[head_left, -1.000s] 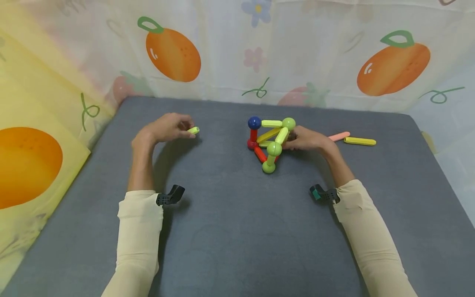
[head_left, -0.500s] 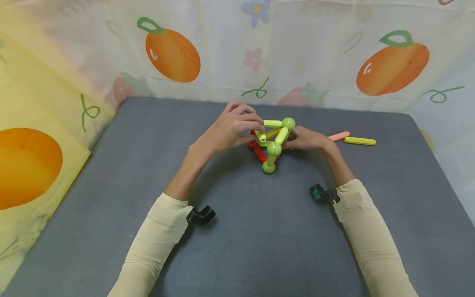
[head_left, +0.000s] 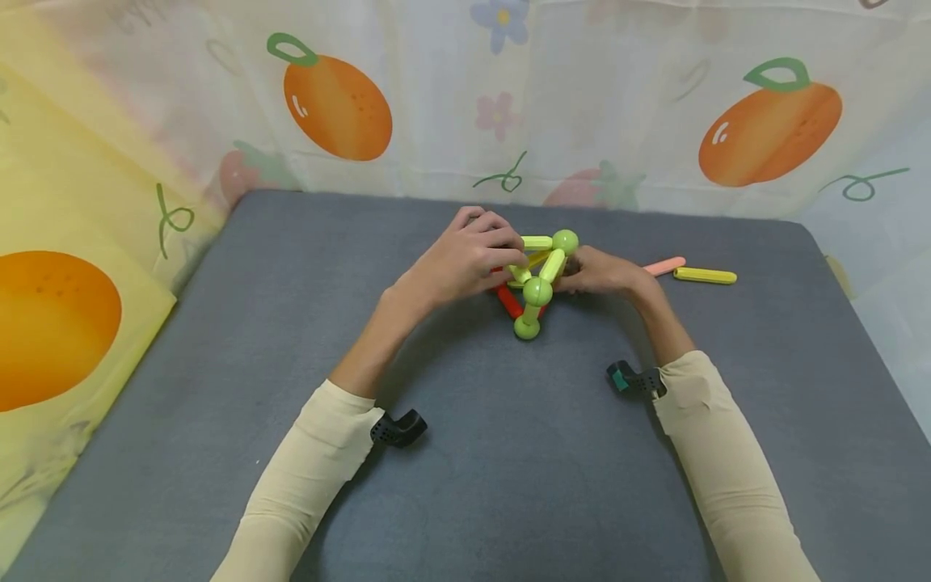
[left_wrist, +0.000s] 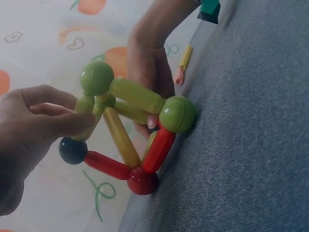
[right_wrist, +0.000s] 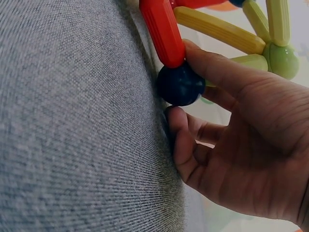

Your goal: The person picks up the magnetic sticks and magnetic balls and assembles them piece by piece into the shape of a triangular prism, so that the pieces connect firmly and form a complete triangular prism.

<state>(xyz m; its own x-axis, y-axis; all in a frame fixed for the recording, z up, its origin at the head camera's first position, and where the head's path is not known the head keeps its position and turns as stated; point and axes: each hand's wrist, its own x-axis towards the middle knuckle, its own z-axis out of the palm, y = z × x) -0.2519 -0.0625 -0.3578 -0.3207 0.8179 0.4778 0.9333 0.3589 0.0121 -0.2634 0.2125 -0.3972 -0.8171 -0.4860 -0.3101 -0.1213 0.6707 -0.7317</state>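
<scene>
A frame of magnetic building rods and balls stands on the grey table. Its green ball [head_left: 537, 292] and the green ball [head_left: 527, 327] below it face me. My left hand [head_left: 469, 257] pinches a light green magnetic rod [left_wrist: 84, 104] between thumb and fingers. In the left wrist view, this rod spans from a green ball [left_wrist: 96, 78] to a dark blue ball [left_wrist: 73, 151]. Low on the far right side, my right hand [head_left: 605, 272] grips another dark blue ball [right_wrist: 181, 84], its thumb beside a red rod [right_wrist: 166, 36]. A yellow rod [left_wrist: 120, 137] slants through the frame.
A pink rod [head_left: 665, 266] and a yellow rod [head_left: 705, 276] lie on the table [head_left: 465, 469] beyond the right wrist. A printed fruit curtain [head_left: 436, 97] hangs along the table's back edge and left side.
My left hand has come from the left with the light green rod to the frame's upper left, and the rod now bridges two of its balls. My right hand has stayed in place.
</scene>
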